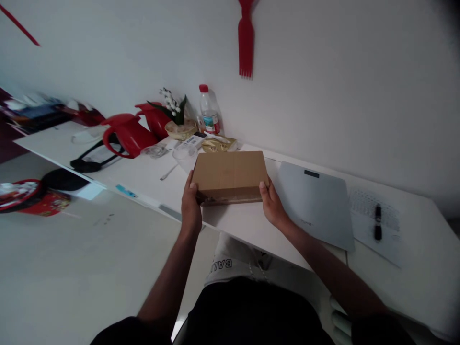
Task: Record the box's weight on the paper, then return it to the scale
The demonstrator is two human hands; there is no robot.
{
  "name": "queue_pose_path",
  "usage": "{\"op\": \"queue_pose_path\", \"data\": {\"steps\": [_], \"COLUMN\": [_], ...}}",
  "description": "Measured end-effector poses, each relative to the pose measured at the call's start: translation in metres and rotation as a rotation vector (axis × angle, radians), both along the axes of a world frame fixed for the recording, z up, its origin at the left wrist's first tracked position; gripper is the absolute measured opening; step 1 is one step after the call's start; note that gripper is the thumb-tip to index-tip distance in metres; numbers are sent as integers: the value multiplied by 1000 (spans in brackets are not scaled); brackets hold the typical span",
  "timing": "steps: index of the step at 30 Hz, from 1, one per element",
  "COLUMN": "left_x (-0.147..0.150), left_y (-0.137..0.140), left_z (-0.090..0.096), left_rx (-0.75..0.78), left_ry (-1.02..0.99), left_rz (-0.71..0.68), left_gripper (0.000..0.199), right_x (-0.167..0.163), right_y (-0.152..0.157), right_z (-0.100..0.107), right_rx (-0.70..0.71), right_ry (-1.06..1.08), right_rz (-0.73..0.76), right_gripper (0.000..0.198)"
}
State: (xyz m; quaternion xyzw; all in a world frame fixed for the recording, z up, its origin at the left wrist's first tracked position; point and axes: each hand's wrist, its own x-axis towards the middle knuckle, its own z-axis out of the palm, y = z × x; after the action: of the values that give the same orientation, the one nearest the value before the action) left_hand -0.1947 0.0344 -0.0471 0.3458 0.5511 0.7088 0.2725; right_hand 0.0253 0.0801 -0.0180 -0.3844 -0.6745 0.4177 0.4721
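Observation:
A closed brown cardboard box point(230, 171) is between my two hands at the white desk. My left hand point(191, 203) grips its left side, with the thumb on the near left corner. On the opposite side, my right hand point(273, 201) holds the near right corner, thumb on the front. The fingers beneath and behind the box are hidden. Whether the box rests on the desk or is slightly raised, I cannot tell. Just right of it lies a flat silver laptop-like panel point(316, 206).
Behind the box are a red-capped bottle point(209, 112), a gold packet point(217, 143) and a clear plastic cup point(185, 154). Red jugs point(125, 134) and a potted flower point(179, 120) stand to the left. A watch point(378, 223) lies on paper at the right.

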Motion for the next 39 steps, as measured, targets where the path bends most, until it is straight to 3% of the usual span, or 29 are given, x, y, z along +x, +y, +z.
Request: {"op": "queue_pose_path", "data": {"steps": [20,30,39], "left_x": [3,13,42], "left_y": [0,4,14], "left_z": [7,25,46], "left_rx": [20,92,101], "left_ry": [10,-29,-53], "left_rz": [79,40,-46], "left_gripper": [57,58,63], "right_x": [-4,7,39], "right_y": [0,-2,-6], "right_z": [3,14,33], "right_rx": [-23,-16,52], "right_ry": [21,36,18], "right_rz": [22,5,-77], "right_gripper": [73,71,70]}}
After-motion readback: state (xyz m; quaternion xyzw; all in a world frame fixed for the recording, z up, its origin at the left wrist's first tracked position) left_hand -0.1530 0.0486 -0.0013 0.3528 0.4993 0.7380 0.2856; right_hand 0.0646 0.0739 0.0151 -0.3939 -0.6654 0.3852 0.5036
